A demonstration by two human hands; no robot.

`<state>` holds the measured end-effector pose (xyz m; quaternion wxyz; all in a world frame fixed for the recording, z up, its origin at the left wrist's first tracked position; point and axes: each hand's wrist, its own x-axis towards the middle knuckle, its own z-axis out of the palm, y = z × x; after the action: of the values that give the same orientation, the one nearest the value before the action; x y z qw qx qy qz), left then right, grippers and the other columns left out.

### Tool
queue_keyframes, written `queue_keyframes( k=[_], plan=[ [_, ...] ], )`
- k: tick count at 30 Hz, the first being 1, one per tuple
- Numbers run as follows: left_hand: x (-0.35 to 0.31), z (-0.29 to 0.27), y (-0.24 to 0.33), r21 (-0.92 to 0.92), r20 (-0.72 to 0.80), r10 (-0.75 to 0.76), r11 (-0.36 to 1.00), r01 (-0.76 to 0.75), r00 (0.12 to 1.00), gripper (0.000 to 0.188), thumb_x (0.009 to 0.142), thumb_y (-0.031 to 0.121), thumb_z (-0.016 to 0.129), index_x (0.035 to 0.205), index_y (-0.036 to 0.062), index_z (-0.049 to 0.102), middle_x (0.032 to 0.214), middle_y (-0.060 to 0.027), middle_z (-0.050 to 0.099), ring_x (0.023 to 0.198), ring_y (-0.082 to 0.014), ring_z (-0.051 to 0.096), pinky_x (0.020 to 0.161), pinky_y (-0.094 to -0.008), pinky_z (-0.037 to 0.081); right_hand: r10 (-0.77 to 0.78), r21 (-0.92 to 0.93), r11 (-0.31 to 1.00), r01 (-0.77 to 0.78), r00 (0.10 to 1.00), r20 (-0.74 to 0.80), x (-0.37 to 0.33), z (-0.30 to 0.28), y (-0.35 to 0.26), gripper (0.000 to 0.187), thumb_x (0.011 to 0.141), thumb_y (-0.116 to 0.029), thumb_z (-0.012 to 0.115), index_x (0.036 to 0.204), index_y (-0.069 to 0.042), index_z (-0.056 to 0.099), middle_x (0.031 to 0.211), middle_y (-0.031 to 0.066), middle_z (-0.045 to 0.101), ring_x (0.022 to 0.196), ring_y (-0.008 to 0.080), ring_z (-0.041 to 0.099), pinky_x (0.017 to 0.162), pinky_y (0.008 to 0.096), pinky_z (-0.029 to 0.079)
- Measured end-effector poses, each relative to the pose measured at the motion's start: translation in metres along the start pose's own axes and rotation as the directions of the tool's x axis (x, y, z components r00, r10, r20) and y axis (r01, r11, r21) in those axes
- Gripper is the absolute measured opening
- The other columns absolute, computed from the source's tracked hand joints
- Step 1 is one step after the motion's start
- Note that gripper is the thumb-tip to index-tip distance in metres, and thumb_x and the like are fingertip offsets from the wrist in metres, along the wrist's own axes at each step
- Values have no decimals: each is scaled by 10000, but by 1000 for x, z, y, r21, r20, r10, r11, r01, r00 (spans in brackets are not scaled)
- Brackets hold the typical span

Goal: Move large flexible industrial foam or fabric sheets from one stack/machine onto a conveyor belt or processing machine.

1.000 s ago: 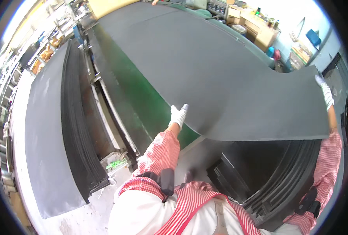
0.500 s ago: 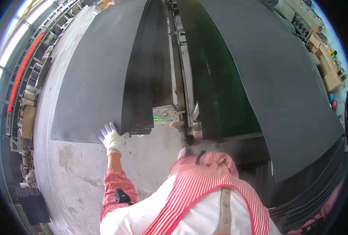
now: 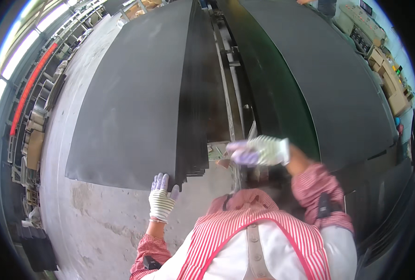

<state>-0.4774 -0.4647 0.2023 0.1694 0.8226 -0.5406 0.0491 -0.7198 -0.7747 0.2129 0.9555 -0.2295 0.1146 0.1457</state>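
Head view: we log a stack of black rubber sheets (image 3: 137, 102) on the concrete floor (image 3: 100, 219). Our left hand (image 3: 161, 199), fingers spread flat, presses its near corner, apparently squaring edges. Our right hand (image 3: 261, 151), blurred, grip unclear, hovers beside the green conveyor (image 3: 272, 98).

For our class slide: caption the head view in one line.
Gloved left hand touches the stacked black sheets' edge; gloved right hand is raised, holding nothing.
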Motion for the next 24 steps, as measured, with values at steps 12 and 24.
queue_keyframes(
  k=[12,24],
  plan=[
    [11,3,-57,-12,49,474,881,-474,879,625,631,503,664,1148,176,540,1205,-147,474,1085,-377,464,899,-504,382,22,-485,868,-107,984,-178,82,10,76,455,900,-295,522,1296,-91,433,1154,69,563,1055,139,537,848,248,444],
    [117,-168,11,-254,-150,111,956,-146,983,121,799,179,598,803,62,628,717,-110,632,591,-291,596,528,-350,475,-416,-767,569,295,908,40,81,79,60,505,854,-208,598,1298,-49,415,1142,122,556,1039,191,548,903,316,442]
  ],
)
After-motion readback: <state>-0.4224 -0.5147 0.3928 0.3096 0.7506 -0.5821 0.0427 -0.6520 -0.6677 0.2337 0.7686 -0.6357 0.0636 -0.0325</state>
